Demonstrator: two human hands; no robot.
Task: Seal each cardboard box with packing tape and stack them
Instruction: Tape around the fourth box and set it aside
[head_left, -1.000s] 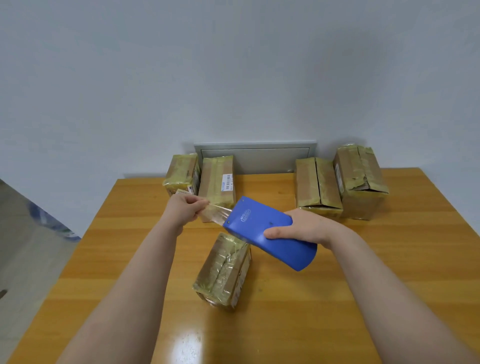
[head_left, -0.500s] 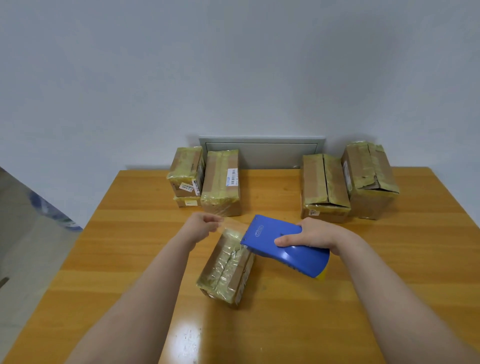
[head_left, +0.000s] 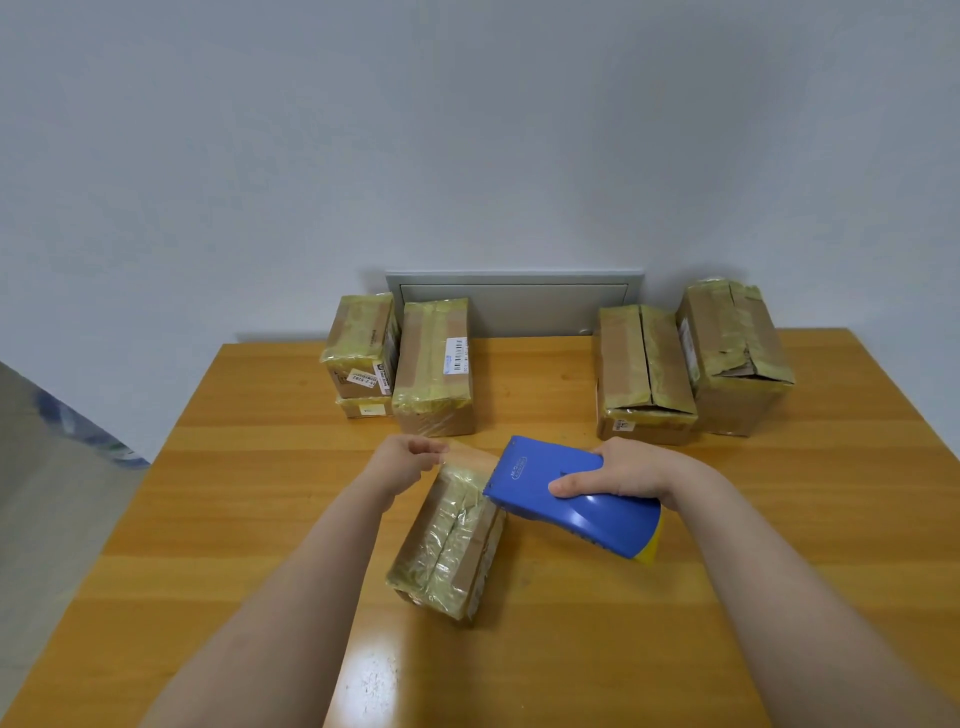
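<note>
left hand pinches the tape: press it onto the box just beneath; right hand, gripping the dispenser, should pull taut

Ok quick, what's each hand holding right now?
Left hand: pinching the tape end.
Right hand: gripping the blue tape dispenser.
</note>
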